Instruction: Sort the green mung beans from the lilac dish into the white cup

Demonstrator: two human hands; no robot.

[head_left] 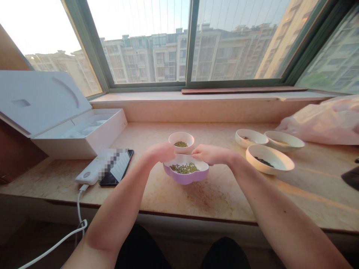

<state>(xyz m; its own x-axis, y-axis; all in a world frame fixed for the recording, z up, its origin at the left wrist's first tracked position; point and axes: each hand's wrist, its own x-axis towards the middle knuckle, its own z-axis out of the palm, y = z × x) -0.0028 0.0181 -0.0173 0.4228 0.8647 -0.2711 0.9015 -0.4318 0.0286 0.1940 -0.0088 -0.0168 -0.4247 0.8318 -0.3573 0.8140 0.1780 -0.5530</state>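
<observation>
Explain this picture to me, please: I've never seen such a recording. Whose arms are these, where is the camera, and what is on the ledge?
There is no machine: a person wears one camera on the head, looking forward and down, so both arms are their own. The left hand and right hand meet over the far rim of a purple bowl of green beans; whether either grip is closed on anything cannot be told. Just behind stands a small pink bowl with more beans. To the right are three white bowls and a plastic bag. To the left lie a phone, a white power bank and an open white box, all on a stone window ledge.
</observation>
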